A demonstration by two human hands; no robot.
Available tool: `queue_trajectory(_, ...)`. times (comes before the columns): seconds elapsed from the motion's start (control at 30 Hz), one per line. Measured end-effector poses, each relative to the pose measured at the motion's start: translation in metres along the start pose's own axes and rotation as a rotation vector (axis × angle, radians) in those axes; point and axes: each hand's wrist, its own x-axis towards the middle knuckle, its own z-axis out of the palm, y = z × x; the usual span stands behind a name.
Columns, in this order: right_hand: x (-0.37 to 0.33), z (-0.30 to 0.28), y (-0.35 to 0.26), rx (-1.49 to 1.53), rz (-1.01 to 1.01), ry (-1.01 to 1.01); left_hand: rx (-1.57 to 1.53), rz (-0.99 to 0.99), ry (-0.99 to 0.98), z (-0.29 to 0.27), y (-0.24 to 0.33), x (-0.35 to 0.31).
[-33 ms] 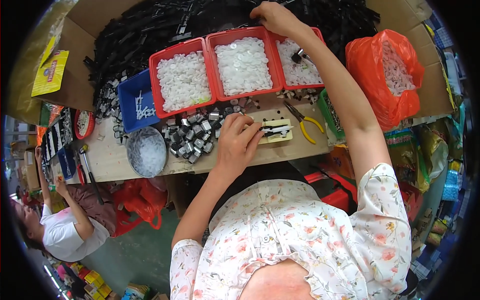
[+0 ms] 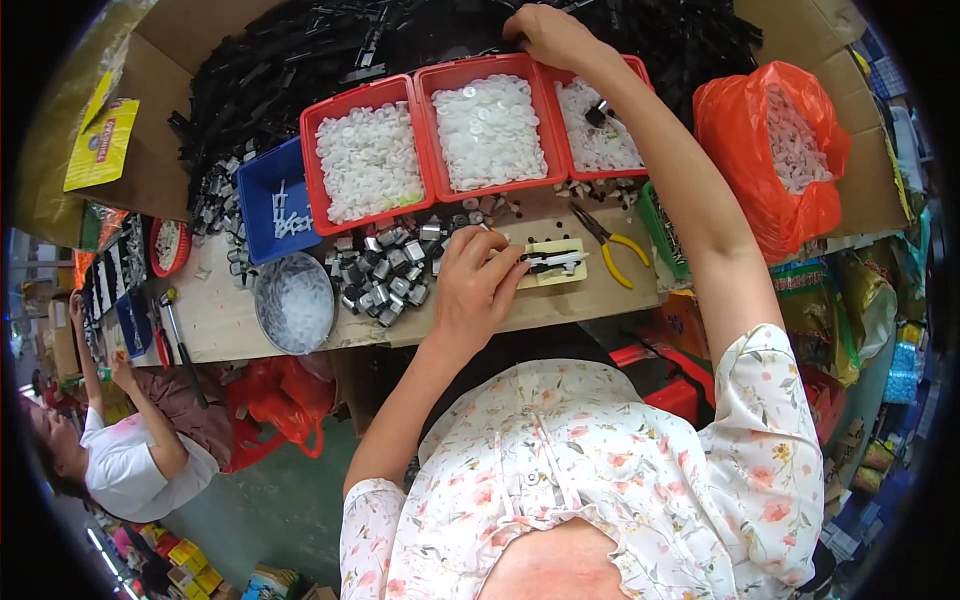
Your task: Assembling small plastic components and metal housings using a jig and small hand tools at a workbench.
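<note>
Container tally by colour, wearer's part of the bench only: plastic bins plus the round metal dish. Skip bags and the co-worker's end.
Red bins: 3
Blue bin: 1
Green bin, partly hidden: 1
Grey metal dish: 1
Total: 6

Twelve o'clock: right fingers [image 2: 517, 27] partly lost against black parts [image 2: 650, 35], grip unclear; parts cut by top edge. Centre: left fingers [image 2: 508, 268] hide nine-o'clock end of cream block [image 2: 545, 281]. Eight o'clock: contents of co-worker's hand [image 2: 122, 372] unreadable.
</note>
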Motion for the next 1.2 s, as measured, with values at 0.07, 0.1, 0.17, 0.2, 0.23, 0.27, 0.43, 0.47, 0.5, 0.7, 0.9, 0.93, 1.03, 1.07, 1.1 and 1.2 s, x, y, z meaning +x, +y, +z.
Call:
queue_trajectory(0.07,0.011,-0.001,-0.002,-0.088,0.075,-0.146,0.013,0.007,0.015,-0.002,-0.001,0.001)
queue_trajectory(0.1,0.015,-0.003,0.000,-0.084,0.073,-0.145,0.016,0.006,0.015,-0.003,-0.002,0.000)
queue_trajectory(0.17,0.020,-0.007,0.003,-0.123,0.012,-0.179,0.012,-0.011,0.019,-0.005,-0.002,-0.001)
queue_trajectory(0.2,0.018,-0.009,0.006,-0.122,0.012,-0.177,0.013,-0.010,0.018,-0.006,-0.002,-0.001)
queue_trajectory(0.23,0.013,-0.012,0.010,-0.118,-0.014,-0.049,0.010,-0.012,0.016,-0.007,-0.003,-0.001)
queue_trajectory(0.27,0.008,-0.014,0.011,-0.115,-0.043,0.077,0.006,-0.017,0.017,-0.008,-0.002,-0.001)
queue_trajectory(0.43,-0.028,-0.082,-0.041,0.138,-0.110,0.224,-0.013,-0.047,0.054,-0.016,0.000,0.007)
queue_trajectory(0.47,-0.038,-0.088,-0.052,0.132,-0.184,0.280,-0.122,-0.150,0.096,-0.020,0.002,0.011)
queue_trajectory(0.5,-0.050,-0.090,-0.064,0.133,-0.183,0.278,-0.230,-0.254,0.138,-0.021,0.003,0.014)
queue_trajectory(0.7,-0.128,-0.089,-0.125,-0.217,-0.403,0.338,-1.051,-0.653,0.350,-0.031,0.003,0.042)
queue_trajectory(0.9,-0.169,-0.093,-0.144,0.243,-0.331,0.164,-1.068,-0.671,0.268,-0.029,-0.007,0.026)
queue_trajectory(0.93,-0.172,-0.098,-0.142,0.384,-0.293,0.118,-1.073,-0.664,0.245,-0.031,-0.005,0.022)
queue_trajectory(1.03,-0.186,-0.098,-0.130,0.561,-0.177,-0.016,-1.096,-0.634,0.156,-0.032,-0.001,0.013)
queue_trajectory(1.07,-0.191,-0.097,-0.128,0.573,-0.160,-0.052,-1.088,-0.602,0.087,-0.031,-0.005,0.008)
queue_trajectory(1.1,-0.196,-0.097,-0.128,0.574,-0.161,-0.055,-1.089,-0.605,0.090,-0.030,-0.005,0.004)
queue_trajectory(1.2,-0.214,-0.095,-0.132,0.715,-0.011,-0.133,-0.958,-0.573,0.064,-0.030,0.000,-0.003)
